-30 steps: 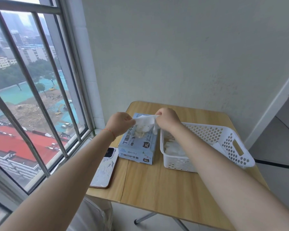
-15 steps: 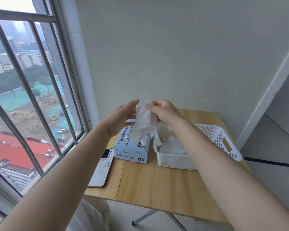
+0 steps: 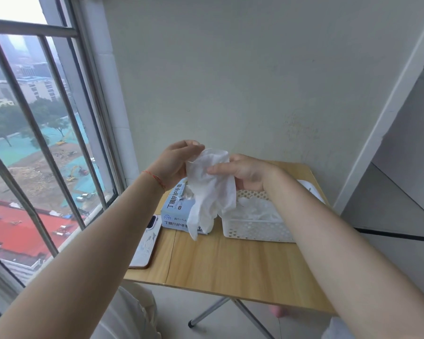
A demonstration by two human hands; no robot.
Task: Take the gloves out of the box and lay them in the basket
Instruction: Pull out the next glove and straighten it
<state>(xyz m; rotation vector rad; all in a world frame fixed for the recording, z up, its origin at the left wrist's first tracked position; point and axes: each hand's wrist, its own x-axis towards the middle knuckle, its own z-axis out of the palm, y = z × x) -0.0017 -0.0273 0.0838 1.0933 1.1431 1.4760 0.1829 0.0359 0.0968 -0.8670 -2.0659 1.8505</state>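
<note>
Since the earlier frames the glove [image 3: 209, 189] is coming fully clear of the box and rising with both hands, so that it is now hanging in the air above the table instead of trailing from the slot. At the far left the barred window [image 3: 42, 133] is letting in the daylight, and just inside it a phone [image 3: 146, 243] is lying flat along the left edge of the table [image 3: 230, 265], apparently parked out of the working area. Next, the left hand [image 3: 175, 163] is pinching the glove's upper left edge between thumb and fingers, probably to keep the cuff end up while the thin material unfolds under its own weight. Below it the blue glove box [image 3: 175, 211] is sitting with its opening upward, more white material poking from the slot, which suggests further gloves are waiting. The glove itself is drooping in front of the box, its fingers pointing down and not touching the table. The right hand [image 3: 242, 171] is gripping the glove's upper right part, thumb laid across the front, seemingly spreading it flat so it can be laid rather than dropped. Furthest right, the white perforated basket [image 3: 255, 231] is standing just beside the box, close enough for a short carry, and it is already holding some white gloves [image 3: 257, 211].
</note>
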